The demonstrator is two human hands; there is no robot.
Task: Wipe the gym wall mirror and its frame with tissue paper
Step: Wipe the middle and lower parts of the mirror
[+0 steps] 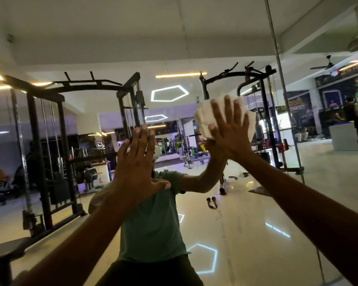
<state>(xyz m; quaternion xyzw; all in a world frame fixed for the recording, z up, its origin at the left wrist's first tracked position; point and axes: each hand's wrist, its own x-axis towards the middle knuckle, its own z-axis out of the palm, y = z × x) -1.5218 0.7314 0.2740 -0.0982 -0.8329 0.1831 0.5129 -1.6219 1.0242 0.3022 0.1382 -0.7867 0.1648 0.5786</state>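
Observation:
The wall mirror point(246, 213) fills nearly the whole view and reflects the gym and a person in a green shirt. A thin vertical seam or frame strip point(278, 65) runs down it at the right. My right hand point(229, 131) is spread flat, pressing a folded wad of white tissue paper point(205, 116) against the glass at upper centre. My left hand point(136, 164) rests flat on the glass to the left of it, fingers together and pointing up, with nothing in it.
Reflected in the glass are black cable racks point(39, 141) at left and centre right point(262, 112), a glossy floor with dumbbells point(212, 203), and lit hexagon ceiling lights point(170, 93). A dark round seat point(4, 250) sits at the lower left.

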